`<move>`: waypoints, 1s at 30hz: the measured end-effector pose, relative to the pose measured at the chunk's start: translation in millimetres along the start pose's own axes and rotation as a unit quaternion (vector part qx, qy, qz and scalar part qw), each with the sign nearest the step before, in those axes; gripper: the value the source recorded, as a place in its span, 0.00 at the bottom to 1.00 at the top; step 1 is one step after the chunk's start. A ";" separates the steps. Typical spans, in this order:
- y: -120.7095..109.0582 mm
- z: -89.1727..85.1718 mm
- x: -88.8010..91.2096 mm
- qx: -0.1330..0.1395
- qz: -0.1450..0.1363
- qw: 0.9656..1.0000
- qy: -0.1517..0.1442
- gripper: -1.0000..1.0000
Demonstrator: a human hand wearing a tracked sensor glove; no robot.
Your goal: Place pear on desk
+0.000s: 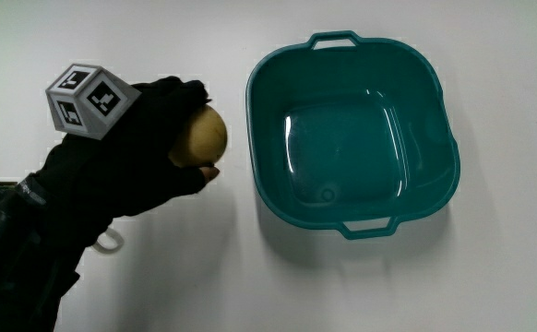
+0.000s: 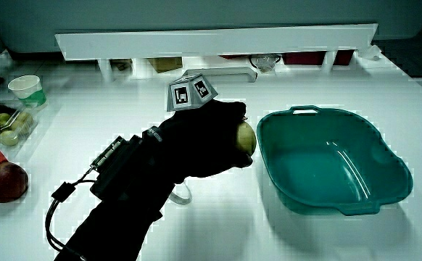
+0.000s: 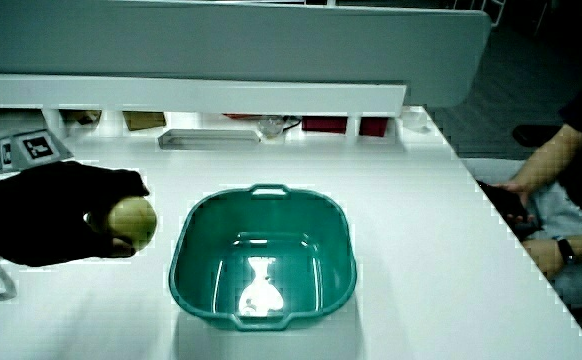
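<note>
Pear grasped in curled fingers of gloved hand, above bare worktop just beside empty teal basin; lowering and release apparently outstanding.

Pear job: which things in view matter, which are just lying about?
Job:
pear, held in the hand
table, where it goes

Lying about:
teal basin, empty, beside the hand
paper cup
peach
tray of green fruit
</note>
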State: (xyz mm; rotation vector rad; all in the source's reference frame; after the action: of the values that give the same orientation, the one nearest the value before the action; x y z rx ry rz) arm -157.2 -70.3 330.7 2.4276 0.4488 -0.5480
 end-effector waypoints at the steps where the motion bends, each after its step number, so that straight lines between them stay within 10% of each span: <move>1: 0.9 -0.9 -4.4 -0.002 0.011 1.000 -0.003 0.50; 3: 2.5 -2.5 -12.3 -0.003 0.027 1.000 0.001 0.50; 5: 13.4 -11.3 -36.6 0.006 -0.019 1.000 -0.016 0.50; 6: 7.2 -5.0 -30.6 0.004 0.033 0.999 -0.008 0.50; 8: 8.4 -5.0 -36.6 -0.001 0.053 0.999 -0.007 0.50; 30: 31.3 -37.6 -89.0 -0.037 0.109 0.992 -0.046 0.50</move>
State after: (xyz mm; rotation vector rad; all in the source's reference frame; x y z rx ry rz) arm -209.6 -87.2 416.1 2.3324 0.1589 -0.5356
